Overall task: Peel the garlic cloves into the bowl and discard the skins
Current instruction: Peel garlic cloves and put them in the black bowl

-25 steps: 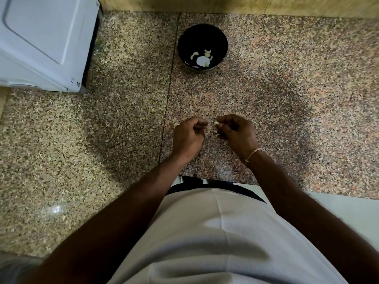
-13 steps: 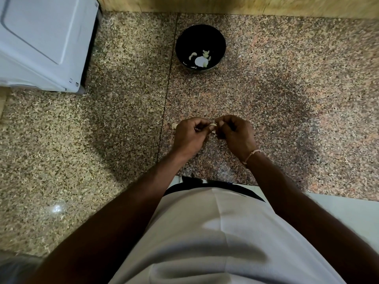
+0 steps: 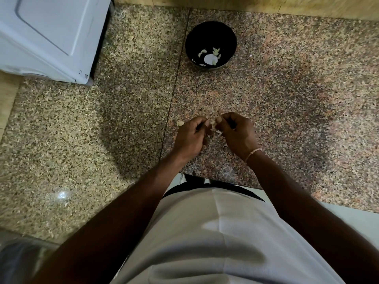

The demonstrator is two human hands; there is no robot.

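Since a moment ago the two hands have drawn a little apart again over the granite counter [image 3: 287, 99], after meeting fingertip to fingertip half a second back. Nothing else on the counter has shifted. The left hand [image 3: 191, 138] is curled, its thumb and forefinger pinched together, and the right hand [image 3: 238, 133] is curled the same way just beside it, the two fingertips nearly touching. A small pale bit, which looks like the garlic clove [image 3: 214, 128], shows in the narrow gap between them; from where I stand I cannot tell which hand has hold of it, or whether both do. A thin pale band [image 3: 252, 153] circles the right wrist.

Another pale scrap [image 3: 180, 123], maybe skin or a clove, lies on the stone just beyond the left knuckles, and a few small flecks sit under the fingers. Well beyond the hands stands the black bowl [image 3: 190, 37], upright, with several peeled cloves [image 3: 215, 52] and a round white piece at its bottom. A white appliance [image 3: 51, 37] occupies the far left corner. The person's light shirt [image 3: 215, 232] fills the near edge of the view.
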